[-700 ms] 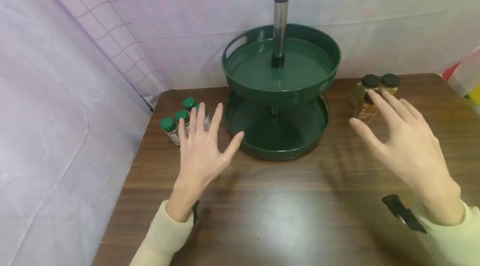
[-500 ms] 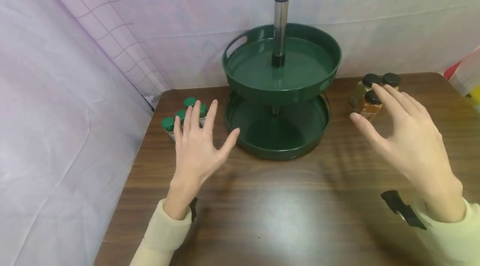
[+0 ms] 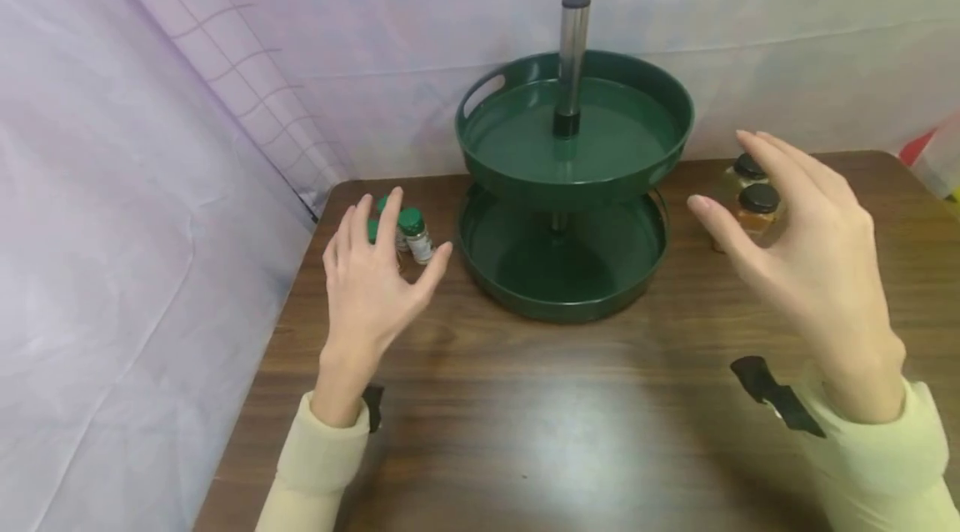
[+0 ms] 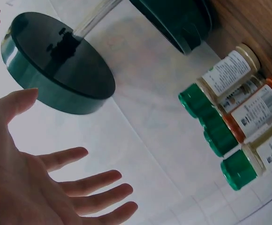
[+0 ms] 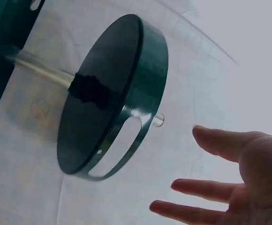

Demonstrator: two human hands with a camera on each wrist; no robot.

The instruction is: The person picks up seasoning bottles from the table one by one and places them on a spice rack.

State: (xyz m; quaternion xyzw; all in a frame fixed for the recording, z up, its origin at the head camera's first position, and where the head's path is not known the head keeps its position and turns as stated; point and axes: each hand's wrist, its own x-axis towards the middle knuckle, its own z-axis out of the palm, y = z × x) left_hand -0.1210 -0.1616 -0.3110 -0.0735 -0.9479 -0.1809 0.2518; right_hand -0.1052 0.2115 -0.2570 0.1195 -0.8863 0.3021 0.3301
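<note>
My left hand (image 3: 367,290) is held over the left of the table with fingers spread and nothing in its grasp. Beyond its fingertips stand several green-capped spice jars (image 3: 415,233), partly hidden by the fingers; the left wrist view shows the labelled jars (image 4: 227,72) close together. On the right, my right hand (image 3: 817,257) hovers with thumb and fingers apart, also holding nothing. Behind it are jars with black lids (image 3: 757,203), partly covered by the hand. Between the hands stands a dark green two-tier round tray stand (image 3: 573,192) on a metal post, both tiers bare.
All of this stands on a brown wooden table (image 3: 525,399). A white cloth (image 3: 390,15) hangs close behind it, and another sheet closes off the left side. Something red and clear (image 3: 926,153) shows past the right edge.
My left hand has shifted left, showing more of one green-capped jar and covering others. My right hand has risen and covers more of the black-lidded jars. The head view has turned slightly.
</note>
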